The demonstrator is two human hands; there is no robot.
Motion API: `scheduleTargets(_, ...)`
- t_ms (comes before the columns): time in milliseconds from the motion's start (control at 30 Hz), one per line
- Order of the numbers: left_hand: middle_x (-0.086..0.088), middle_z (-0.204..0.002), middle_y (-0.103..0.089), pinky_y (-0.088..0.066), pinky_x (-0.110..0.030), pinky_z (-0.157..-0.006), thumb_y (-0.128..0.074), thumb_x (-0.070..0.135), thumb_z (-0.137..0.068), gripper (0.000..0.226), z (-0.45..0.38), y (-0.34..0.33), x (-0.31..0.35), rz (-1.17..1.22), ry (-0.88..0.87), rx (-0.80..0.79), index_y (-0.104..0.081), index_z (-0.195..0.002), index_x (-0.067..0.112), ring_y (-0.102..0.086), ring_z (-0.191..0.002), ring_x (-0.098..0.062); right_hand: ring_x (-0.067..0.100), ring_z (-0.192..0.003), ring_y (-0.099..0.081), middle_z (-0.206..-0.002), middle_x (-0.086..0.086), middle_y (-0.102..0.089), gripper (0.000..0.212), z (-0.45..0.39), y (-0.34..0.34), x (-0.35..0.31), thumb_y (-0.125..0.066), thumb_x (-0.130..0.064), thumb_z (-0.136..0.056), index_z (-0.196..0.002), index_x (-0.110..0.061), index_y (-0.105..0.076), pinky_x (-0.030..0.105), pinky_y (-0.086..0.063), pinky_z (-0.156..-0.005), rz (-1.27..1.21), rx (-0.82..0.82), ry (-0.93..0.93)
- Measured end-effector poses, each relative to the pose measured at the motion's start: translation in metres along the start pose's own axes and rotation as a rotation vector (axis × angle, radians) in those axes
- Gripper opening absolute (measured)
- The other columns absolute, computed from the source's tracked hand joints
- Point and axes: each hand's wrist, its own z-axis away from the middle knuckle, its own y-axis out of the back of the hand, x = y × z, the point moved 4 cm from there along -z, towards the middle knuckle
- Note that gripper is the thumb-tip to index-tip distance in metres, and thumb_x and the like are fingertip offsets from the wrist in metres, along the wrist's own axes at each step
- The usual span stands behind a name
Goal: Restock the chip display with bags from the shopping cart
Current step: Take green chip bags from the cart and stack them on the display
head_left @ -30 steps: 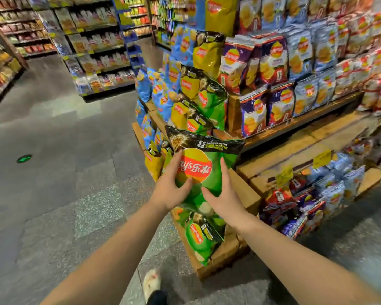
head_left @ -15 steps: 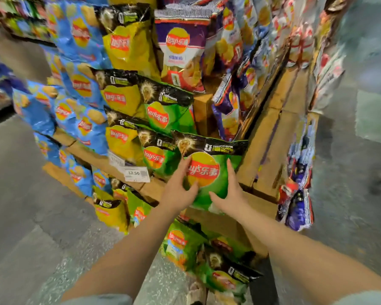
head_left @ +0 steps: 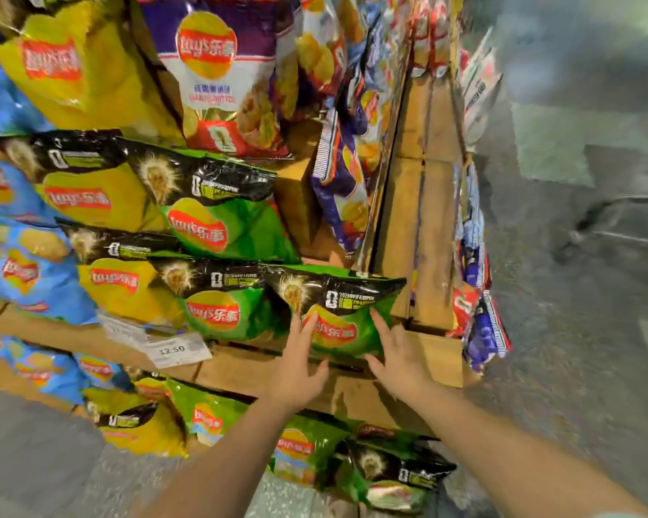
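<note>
A green chip bag with a black top band [head_left: 378, 312] stands at the right end of a row on the wooden display shelf [head_left: 247, 368]. It sits next to a matching green bag [head_left: 217, 312]. My left hand [head_left: 300, 364] rests straight fingers on the bag's lower left front, over the red logo. At the bag's lower right, my right hand [head_left: 397, 357] is spread, its fingertips touching the bag. Neither hand curls around the bag.
Yellow, blue and purple chip bags fill the tiers above and to the left. A white price tag [head_left: 176, 351] hangs on the shelf edge. More green bags [head_left: 303, 450] lie on the tier below. Bare wooden boards [head_left: 427, 218] run back on the right, beside grey floor.
Both hands carried the green bag forward and set it on the shelf beside the other green bags. Their hold has loosened to straight fingers. The view has moved closer.
</note>
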Motion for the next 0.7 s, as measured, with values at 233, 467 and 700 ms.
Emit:
scheduleTargets(233,0.006,-0.159,0.017,-0.043,-0.035,-0.104,-0.054,0.021,-0.094,0.079,-0.001,-0.012,0.015,-0.129,0.041,0.142,0.002,-0.143,0.048,-0.015,-0.146,-0.024,0.016,-0.108,-0.046,-0.131,0.006,-0.033,0.084,0.003,0.01,0.008,-0.047,-0.034,-0.097,-0.13,-0.048,0.028,0.029,-0.045,-0.094,-0.061,0.008,0.027)
scheduleTargets(467,-0.009,-0.159,0.012,-0.012,-0.05,-0.117,-0.06,0.025,-0.087,0.07,0.014,-0.021,0.057,-0.349,0.21,0.36,-0.026,-0.149,0.025,0.003,-0.147,-0.03,0.026,-0.147,0.002,-0.159,0.007,0.008,0.071,0.036,0.035,0.015,-0.041,-0.037,-0.099,-0.147,-0.044,0.011,0.04,-0.02,-0.116,-0.044,0.02,0.003)
scheduleTargets(700,-0.008,-0.159,0.015,0.019,-0.048,-0.11,-0.059,0.027,-0.085,0.08,0.03,-0.079,0.127,-0.425,0.182,0.333,-0.014,-0.152,0.022,0.023,-0.144,-0.024,0.025,-0.147,0.006,-0.159,0.004,0.01,0.063,0.088,0.078,0.058,-0.042,-0.035,-0.1,-0.151,-0.037,-0.006,0.043,-0.013,-0.117,-0.2,0.019,-0.039)
